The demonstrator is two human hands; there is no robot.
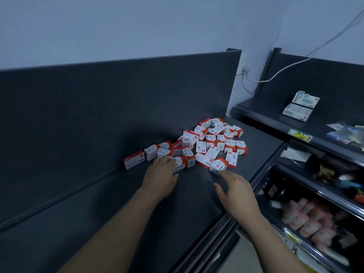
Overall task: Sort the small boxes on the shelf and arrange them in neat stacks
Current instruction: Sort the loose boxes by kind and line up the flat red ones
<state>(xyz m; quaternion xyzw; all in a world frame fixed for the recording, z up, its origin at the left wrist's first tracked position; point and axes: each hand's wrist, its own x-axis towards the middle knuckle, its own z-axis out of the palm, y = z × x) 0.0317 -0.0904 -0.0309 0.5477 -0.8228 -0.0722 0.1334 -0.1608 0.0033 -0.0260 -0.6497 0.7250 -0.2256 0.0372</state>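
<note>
Sorting barely begun: small red-and-white cardboard boxes (206, 146) lay jumbled mid-frame on the dark grey shelf (98, 203). Your right hand (236, 191) hovered spread, empty; left hand (160, 174) was at the pile edge, grip unclear. Next: grab one, start a stack.

A single camera, worn on the head, looks forward and down onto the dark shelf (98, 223) from close above; the left hand (160, 174) and right hand (236, 192) reach in from the bottom edge toward the middle. The wide lens also takes in the pale wall (137, 26) at the top; a neighbouring rack (315, 170) fills the right side.
</note>
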